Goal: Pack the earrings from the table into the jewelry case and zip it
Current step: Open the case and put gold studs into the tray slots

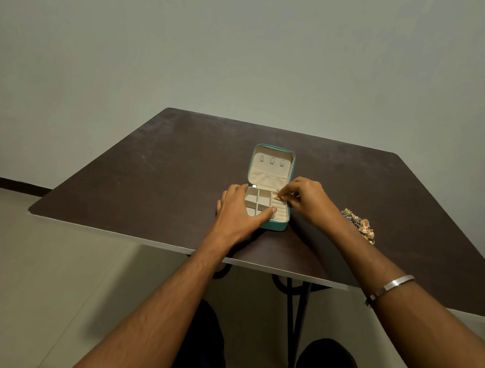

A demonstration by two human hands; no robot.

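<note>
The right hand (307, 199) pinches a small gold earring (278, 198) between thumb and fingertips, just over the far right compartment of the open teal zip-up jewelry case with a cream lining (278, 226). The earring sits directly below the fingers, so the coming move looks like a short drop straight down into that pocket; its long axis is too small to tell. The left hand (238, 209) lies against the case's left side, fingers straight and relaxed along the wall, thumb laid across the near edge over the cream dividers, seemingly steadying the case.

To the right of the pinching fingers, well apart from the case and partly behind the right forearm, a loose heap of gold and mixed-colour earrings (361, 223) lies on the dark brown worktop (149, 176). The right hand is plainly the nearer one to that heap, so it would likely fetch the next piece.

Beyond the fingers the case's lid (271, 165) stands open, tilted back, showing three small tabs and a gathered pocket. Nothing stands between fingers and compartment. A silver metal bangle (393, 285) circles the right forearm. Most of the packing, and the zipping, is not yet done.
</note>
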